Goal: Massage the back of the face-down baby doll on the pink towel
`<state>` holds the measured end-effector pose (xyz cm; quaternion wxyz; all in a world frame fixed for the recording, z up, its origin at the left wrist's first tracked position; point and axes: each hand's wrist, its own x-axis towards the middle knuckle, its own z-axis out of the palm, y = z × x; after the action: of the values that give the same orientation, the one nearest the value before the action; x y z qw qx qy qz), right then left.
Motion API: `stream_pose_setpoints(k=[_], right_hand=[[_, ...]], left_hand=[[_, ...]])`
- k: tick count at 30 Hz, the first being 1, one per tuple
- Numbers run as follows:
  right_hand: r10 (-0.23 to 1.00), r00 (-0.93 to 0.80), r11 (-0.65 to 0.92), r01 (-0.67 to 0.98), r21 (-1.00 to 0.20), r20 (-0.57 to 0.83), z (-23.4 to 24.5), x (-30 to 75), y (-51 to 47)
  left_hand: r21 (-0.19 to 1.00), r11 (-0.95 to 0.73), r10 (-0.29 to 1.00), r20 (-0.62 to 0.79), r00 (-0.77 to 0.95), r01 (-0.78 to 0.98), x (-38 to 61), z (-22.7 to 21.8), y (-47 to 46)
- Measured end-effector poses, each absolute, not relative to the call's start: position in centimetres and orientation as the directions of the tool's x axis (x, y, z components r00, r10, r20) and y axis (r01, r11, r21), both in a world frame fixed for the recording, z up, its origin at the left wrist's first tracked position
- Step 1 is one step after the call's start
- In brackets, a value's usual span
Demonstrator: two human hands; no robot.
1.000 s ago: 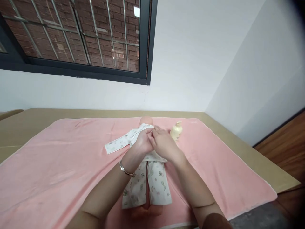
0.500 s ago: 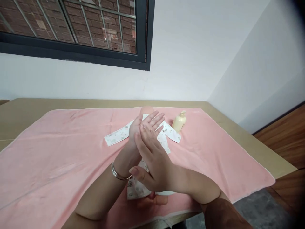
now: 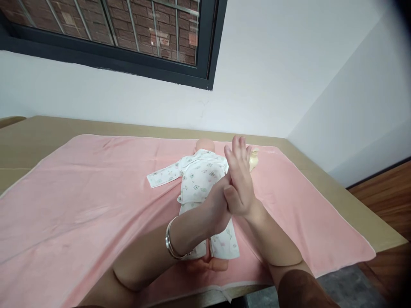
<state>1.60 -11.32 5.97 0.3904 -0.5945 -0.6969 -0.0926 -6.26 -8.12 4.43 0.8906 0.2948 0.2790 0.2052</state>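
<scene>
My left hand [image 3: 220,207], with silver bangles [image 3: 171,239] at the wrist, presses against the palm of my right hand [image 3: 241,182]. The right hand's fingers stretch upward, straight. Most of the left hand's fingers are hidden behind it. Nothing visible is held in either hand. Below and behind them a baby doll [image 3: 205,145] lies on its back, its head toward the wall. It wears a white patterned top [image 3: 201,175] and matching trousers [image 3: 226,244]; its feet stick out at the near end. My hands cover one sleeve. A pale yellow pump bottle [image 3: 254,160] is partly hidden behind my right fingers.
A pink blanket [image 3: 112,184] with a white edge lies under the doll on a wooden table [image 3: 54,128]. Behind the table rises a white wall [image 3: 257,85] with a dark-framed, barred window [image 3: 128,38]. Wooden panelling [image 3: 385,184] stands at the right.
My hands have moved right and turned more upright, still palm against palm. The doll's top is now more exposed, and the bottle is more covered. The view has shifted slightly.
</scene>
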Motion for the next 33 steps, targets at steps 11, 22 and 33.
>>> stream_pose_setpoints(k=[11, 22, 33], right_hand=[[0.751, -0.297, 0.535, 0.797, -0.279, 0.590, 3.9, -2.4, -11.8], [0.900, -0.079, 0.265, 0.879, -0.395, 0.428, 4.6, 0.5, -9.8], [0.918, 0.305, -0.168, 0.878, -0.448, 0.255, -4.2, 8.1, 0.1]], left_hand=[[0.607, 0.754, 0.519, -0.315, 0.795, -0.251, -11.9, 10.2, -3.0], [0.677, 0.498, 0.843, -0.232, 0.486, -0.541, -9.1, 5.6, 6.9], [0.972, -0.235, 0.937, 0.228, 0.265, -0.006, -3.8, -5.0, 8.9]])
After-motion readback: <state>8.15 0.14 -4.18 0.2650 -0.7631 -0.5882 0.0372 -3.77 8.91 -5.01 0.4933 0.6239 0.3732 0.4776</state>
